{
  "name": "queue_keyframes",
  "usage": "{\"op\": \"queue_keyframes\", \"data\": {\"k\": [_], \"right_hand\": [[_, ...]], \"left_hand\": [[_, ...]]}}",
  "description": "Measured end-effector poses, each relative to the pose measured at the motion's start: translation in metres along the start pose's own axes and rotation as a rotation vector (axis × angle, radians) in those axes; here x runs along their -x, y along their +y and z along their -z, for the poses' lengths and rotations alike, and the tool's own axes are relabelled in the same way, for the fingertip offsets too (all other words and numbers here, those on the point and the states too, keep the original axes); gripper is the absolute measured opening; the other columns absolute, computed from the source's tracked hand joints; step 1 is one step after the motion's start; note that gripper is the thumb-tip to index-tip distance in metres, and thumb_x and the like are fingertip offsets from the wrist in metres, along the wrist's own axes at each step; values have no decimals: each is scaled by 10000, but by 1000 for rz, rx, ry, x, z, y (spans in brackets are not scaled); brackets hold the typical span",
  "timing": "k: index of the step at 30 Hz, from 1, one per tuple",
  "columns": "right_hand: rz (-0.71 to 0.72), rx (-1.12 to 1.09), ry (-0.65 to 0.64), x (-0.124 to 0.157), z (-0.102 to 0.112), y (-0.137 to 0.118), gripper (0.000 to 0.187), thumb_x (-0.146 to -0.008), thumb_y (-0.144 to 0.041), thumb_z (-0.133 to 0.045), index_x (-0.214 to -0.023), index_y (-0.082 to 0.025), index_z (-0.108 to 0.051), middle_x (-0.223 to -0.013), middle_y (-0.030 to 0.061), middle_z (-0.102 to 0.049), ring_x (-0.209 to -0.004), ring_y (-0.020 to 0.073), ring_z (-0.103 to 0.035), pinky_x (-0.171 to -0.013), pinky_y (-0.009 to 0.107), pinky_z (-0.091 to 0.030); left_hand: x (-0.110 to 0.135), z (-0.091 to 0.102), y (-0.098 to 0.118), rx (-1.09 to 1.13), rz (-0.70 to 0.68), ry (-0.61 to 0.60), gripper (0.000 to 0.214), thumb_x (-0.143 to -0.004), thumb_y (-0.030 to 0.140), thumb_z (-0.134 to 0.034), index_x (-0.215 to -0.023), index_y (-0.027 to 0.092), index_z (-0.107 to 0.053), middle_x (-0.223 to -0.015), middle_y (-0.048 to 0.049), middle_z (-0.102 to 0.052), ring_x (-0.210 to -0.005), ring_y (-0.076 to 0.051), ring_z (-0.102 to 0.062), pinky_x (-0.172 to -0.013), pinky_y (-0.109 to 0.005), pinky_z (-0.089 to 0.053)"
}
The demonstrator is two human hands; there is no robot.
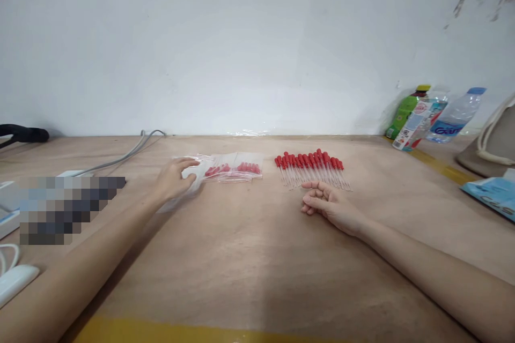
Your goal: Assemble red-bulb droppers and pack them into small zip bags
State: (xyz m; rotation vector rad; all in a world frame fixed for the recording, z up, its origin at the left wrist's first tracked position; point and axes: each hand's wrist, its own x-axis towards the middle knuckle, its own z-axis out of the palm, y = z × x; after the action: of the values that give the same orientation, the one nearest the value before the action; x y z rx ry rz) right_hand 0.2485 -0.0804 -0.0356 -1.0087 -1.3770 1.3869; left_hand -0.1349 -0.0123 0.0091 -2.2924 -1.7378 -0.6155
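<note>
My left hand [176, 178] is at the left end of the clear plastic bags [217, 158], its thumb and fingers apart with nothing visible gripped. Red rubber bulbs [248, 167] show through the bags in two groups. To the right lies a row of several droppers [311, 163] with red bulbs pointing to the wall and thin clear tubes pointing toward me. My right hand [328, 204] rests just in front of their tips, palm turned sideways. Its fingers are loosely curled and partly apart, with no object seen in them.
Bottles, one with a green label [404, 112] and one with a blue cap [456, 118], stand at the back right beside a carton [418, 124]. A blue packet [493, 195] and a beige bag [491, 142] are at the right edge. A grey cable [120, 158] runs on the left.
</note>
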Motion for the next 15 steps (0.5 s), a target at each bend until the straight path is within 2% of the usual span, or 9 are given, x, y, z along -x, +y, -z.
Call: {"op": "queue_keyframes", "data": {"k": [2, 5, 7, 9, 12, 15], "right_hand": [[-2, 10, -3, 0, -1, 0, 397, -702, -293, -637, -1023, -169, -438, -692, -23, -555, -638, 106, -585, -604, 250, -450], [-3, 29, -2, 0, -1, 0, 399, -703, -302, -635, -1022, -169, -435, -698, -21, -554, -641, 107, -583, -609, 255, -452], [-5, 46, 1, 0, -1, -1, 396, -707, -310, -629, -1021, -170, -433, -701, -19, -552, -642, 108, -581, -613, 259, -452], [-9, 64, 2, 1, -1, -3, 393, -710, -319, -623, -1019, -171, -431, -703, -17, -550, -646, 110, -581, -621, 265, -454], [-9, 97, -5, 2, -2, -4, 390, -712, -329, -618, -1016, -175, -428, -714, -13, -549, -655, 113, -581, -635, 274, -457], [-1, 124, -18, 3, -2, -3, 382, -714, -339, -613, -1008, -182, -427, -726, -12, -542, -661, 113, -581, -646, 279, -460]], "left_hand": [[10, -4, -6, -161, 204, -18, 516, -761, 416, -372, -1128, 89, -529, -1178, -154, -523, -1127, -301, -440, -943, -407, -333], [22, -16, -17, -284, 369, -188, 654, -777, 517, -293, -1160, 15, -462, -1165, -240, -494, -1128, -369, -415, -886, -454, -343], [25, -22, -22, -278, 383, -279, 614, -802, 493, -239, -1137, 32, -468, -1144, -237, -503, -1106, -354, -439, -868, -445, -352], [26, -24, -24, -265, 342, -314, 537, -829, 432, -198, -1093, 67, -491, -1098, -207, -531, -1074, -315, -471, -873, -422, -355], [26, -20, -23, -266, 296, -299, 471, -851, 363, -172, -1039, 106, -519, -1032, -166, -561, -1025, -277, -510, -864, -392, -379], [25, -6, -19, -243, 318, -268, 447, -858, 337, -187, -992, 127, -558, -1031, -152, -577, -994, -275, -539, -835, -388, -416]]}}
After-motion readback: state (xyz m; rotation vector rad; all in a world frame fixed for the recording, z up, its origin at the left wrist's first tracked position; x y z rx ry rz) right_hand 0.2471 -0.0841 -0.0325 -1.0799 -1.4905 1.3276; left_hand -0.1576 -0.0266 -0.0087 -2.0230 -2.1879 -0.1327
